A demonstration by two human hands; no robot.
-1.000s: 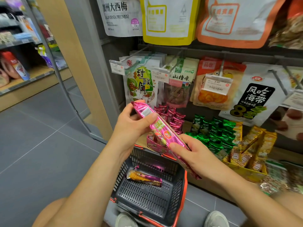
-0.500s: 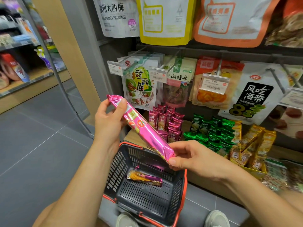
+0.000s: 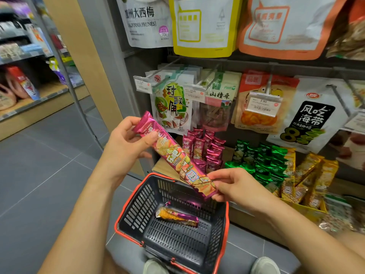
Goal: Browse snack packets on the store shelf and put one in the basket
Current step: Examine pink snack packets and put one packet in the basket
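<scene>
We see the left hand (image 3: 126, 143) holding the top end of a long pink packet (image 3: 173, 155), thumb pressed flat on the printed front and fingers curled behind it. The right hand (image 3: 237, 186) pinches the bottom crimped end between thumb and fingertips, the other fingers loosely bent. The packet is glossy foil, a narrow rectangle with zigzag-cut ends, tilted from upper left to lower right. It is held in the air above the basket (image 3: 138, 208), not in it, with its lower end over the far rim. The basket is dark plastic with slotted walls, a grid floor and a red rim, and it sits on the floor between two grey shoes (image 3: 264, 265). Inside it lies one cone snack (image 3: 177, 216), a tapered shiny wrapper, gold at the wide end and purple at the other, flat on the grid. On the shelf (image 3: 248, 218) behind the packet, short pink packs (image 3: 203, 149) stand upright in a box, crinkly foil. Just to their right are green packs (image 3: 262, 161), then gold packs (image 3: 308, 175) leaning in a yellow tray. Above them flat pouches hang on metal pegs: a green and white one (image 3: 173, 107), a clear-window one with brown strips (image 3: 215, 113), an orange one (image 3: 260, 117) and a white one with a black panel (image 3: 308, 119). A clear plastic price tag (image 3: 263, 103) reading 3.90 hangs in front of the orange pouch. The floor (image 3: 39, 165) is smooth grey tile.
</scene>
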